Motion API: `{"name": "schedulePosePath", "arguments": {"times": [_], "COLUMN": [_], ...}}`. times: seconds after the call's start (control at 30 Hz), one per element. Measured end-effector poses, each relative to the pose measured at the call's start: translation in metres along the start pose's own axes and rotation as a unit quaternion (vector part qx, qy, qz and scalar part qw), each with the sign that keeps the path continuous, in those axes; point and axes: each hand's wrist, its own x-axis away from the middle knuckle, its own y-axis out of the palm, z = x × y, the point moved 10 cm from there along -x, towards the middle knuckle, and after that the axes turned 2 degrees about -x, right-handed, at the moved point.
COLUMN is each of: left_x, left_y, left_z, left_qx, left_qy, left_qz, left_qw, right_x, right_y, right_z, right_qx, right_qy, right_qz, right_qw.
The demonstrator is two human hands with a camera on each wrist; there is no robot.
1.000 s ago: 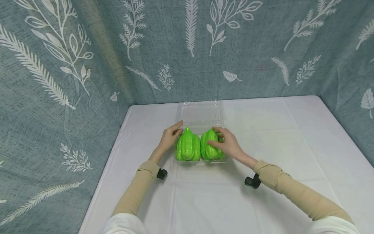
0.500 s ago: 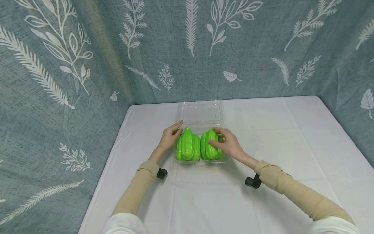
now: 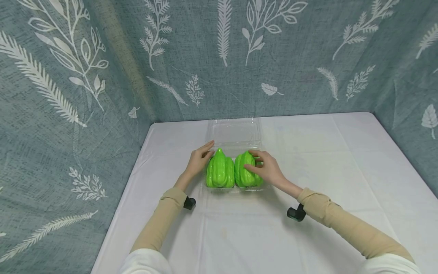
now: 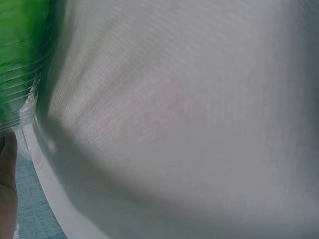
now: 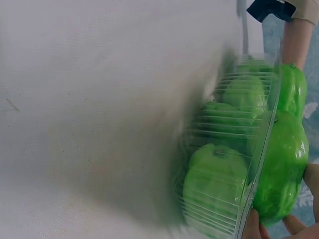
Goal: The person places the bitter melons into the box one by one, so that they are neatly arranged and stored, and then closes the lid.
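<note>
Bright green, glossy, lobed vegetables shaped like chayotes [image 3: 219, 171] fill the base of a clear plastic clamshell container [image 5: 232, 144], with some piled above its rim. Its transparent lid [image 3: 234, 131] lies folded back, away from the person. My left hand [image 3: 197, 161] rests at the far left corner, fingers stretched forward and thumb beside the left pile. My right hand [image 3: 268, 167] curls thumb and fingers round the upper right chayote [image 5: 281, 164]. In the left wrist view, just part of the hand [image 4: 7, 184] shows beside the container's ribbed wall.
A white cloth [image 3: 239, 228] covers the table under the container. Behind and to the sides hang blue-grey curtains [image 3: 191, 45] with white leaf prints. Small black wrist devices [image 3: 296, 212] sit below both forearms.
</note>
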Motion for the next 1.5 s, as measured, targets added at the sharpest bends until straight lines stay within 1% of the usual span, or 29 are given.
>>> {"name": "schedulePosePath", "arguments": {"times": [0.17,0.43,0.6,0.7,0.8,0.87,1.0,1.07,1.13,1.2,1.27,1.33,1.4,1.47,1.5], "left_x": [-0.002,-0.001,0.001,0.004,0.005,0.006,0.005,0.002,-0.002,-0.006,-0.011,-0.015,-0.017,-0.017,-0.017], "left_y": [0.000,0.000,0.001,0.001,-0.002,-0.006,-0.018,-0.024,-0.029,-0.031,-0.031,-0.028,-0.025,-0.023,-0.022], "left_z": [-0.001,-0.002,-0.001,0.000,-0.003,-0.005,-0.011,-0.017,-0.024,-0.031,-0.038,-0.042,-0.040,-0.032,-0.027], "left_qx": [0.000,0.003,-0.014,-0.025,-0.028,-0.021,0.006,0.023,0.037,0.054,0.082,0.121,0.157,0.191,0.201], "left_qy": [-0.002,0.011,0.029,0.040,0.025,0.012,-0.018,-0.043,-0.082,-0.123,-0.166,-0.210,-0.249,-0.281,-0.288], "left_qz": [-0.002,-0.004,-0.008,-0.010,-0.004,0.008,0.034,0.041,0.036,0.015,-0.019,-0.058,-0.096,-0.123,-0.135], "left_qw": [1.0000,0.9999,0.9994,0.9988,0.9993,0.9997,0.9992,0.9980,0.9953,0.9908,0.9825,0.9685,0.9510,0.9325,0.9265], "right_x": [-0.001,-0.001,-0.001,0.001,0.003,0.004,0.001,-0.004,-0.010,-0.018,-0.028,-0.036,-0.043,-0.048,-0.050], "right_y": [0.000,0.001,0.002,-0.001,-0.007,-0.013,-0.033,-0.043,-0.051,-0.055,-0.052,-0.046,-0.039,-0.033,-0.031], "right_z": [0.000,0.001,0.004,0.006,0.009,0.013,0.029,0.039,0.049,0.059,0.069,0.079,0.081,0.082,0.082], "right_qx": [-0.003,-0.004,-0.013,-0.026,-0.046,-0.061,-0.081,-0.079,-0.076,-0.072,-0.093,-0.125,-0.174,-0.216,-0.227], "right_qy": [0.002,0.001,0.002,0.001,-0.001,0.005,0.039,0.062,0.087,0.122,0.158,0.191,0.217,0.235,0.242], "right_qz": [0.001,0.001,0.004,0.018,0.046,0.070,0.127,0.151,0.164,0.154,0.119,0.074,0.028,-0.004,-0.015], "right_qw": [1.000,1.000,1.000,0.999,0.998,0.996,0.988,0.983,0.980,0.978,0.976,0.971,0.960,0.948,0.943]}}
